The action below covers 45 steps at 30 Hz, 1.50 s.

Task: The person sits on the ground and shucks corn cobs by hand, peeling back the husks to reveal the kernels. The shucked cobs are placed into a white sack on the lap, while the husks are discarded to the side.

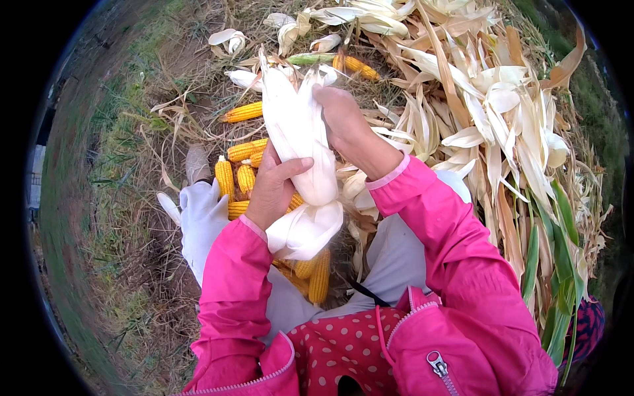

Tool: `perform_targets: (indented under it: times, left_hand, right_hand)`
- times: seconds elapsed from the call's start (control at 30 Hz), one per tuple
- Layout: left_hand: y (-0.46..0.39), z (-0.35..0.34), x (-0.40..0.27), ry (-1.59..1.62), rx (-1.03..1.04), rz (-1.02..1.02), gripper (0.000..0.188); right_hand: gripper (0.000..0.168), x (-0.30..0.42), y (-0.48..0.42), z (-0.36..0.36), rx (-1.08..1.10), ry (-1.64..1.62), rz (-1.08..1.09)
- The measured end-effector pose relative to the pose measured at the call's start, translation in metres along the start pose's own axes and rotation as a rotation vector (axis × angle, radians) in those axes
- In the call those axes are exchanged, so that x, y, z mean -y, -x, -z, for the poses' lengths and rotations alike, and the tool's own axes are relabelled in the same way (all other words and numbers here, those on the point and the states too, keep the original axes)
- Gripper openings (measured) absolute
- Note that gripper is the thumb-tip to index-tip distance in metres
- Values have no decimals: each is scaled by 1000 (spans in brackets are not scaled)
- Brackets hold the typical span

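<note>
Pale dry husk leaves wrap a corn ear (302, 133) that I hold upright, with its upper husks parted into two points. My left hand (280, 183) grips it at mid-length, the thumb lying across the front. At the upper right, the fingers of my right hand (339, 111) are closed on one of the husk points. Whether kernels show inside cannot be seen. Below the held ear, folded husk leaves (307, 230) hang down. Several bare yellow corn cobs (225, 178) lie on the ground beside and behind my left hand, and more cobs (319, 277) lie between my legs.
A large heap of dry corn stalks and husks (490, 109) fills the right side, with green leaves (559, 267) lower down. Ahead lie a yellow cob (361, 68) and loose husks (324, 43). Dry grass and soil (148, 208) stretch along the left.
</note>
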<state>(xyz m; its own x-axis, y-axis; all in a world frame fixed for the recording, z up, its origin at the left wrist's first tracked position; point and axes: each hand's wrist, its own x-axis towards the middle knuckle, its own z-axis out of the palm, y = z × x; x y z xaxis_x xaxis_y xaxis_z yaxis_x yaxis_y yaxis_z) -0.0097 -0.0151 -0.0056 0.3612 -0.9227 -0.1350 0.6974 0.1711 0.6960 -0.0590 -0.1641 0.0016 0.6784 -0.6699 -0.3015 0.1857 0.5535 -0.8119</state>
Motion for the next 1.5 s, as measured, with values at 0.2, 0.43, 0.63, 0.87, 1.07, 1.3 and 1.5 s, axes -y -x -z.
perform_targets:
  times: [0.2,0.43,0.63,0.87,1.07,1.3,1.5]
  left_hand:
    - [-6,5,-5,91,-40,-77,53]
    - [-16,13,-6,211,-42,-83,46]
    - [-17,36,-12,108,-221,-199,40]
    - [-13,76,-60,360,-333,-298,46]
    - [-17,45,-37,-84,-334,-489,44]
    - [-15,24,-29,-369,-219,-479,57]
    - [-13,17,-21,-282,-143,-412,58]
  right_hand:
    - [28,1,12,-8,110,-102,68]
    - [20,0,10,-1,90,-298,59]
    - [17,27,19,5,153,-313,70]
    - [25,53,34,30,369,518,-176]
    - [38,20,31,35,368,1440,240]
    - [74,43,21,12,99,713,1000]
    - [86,6,46,1,456,871,658]
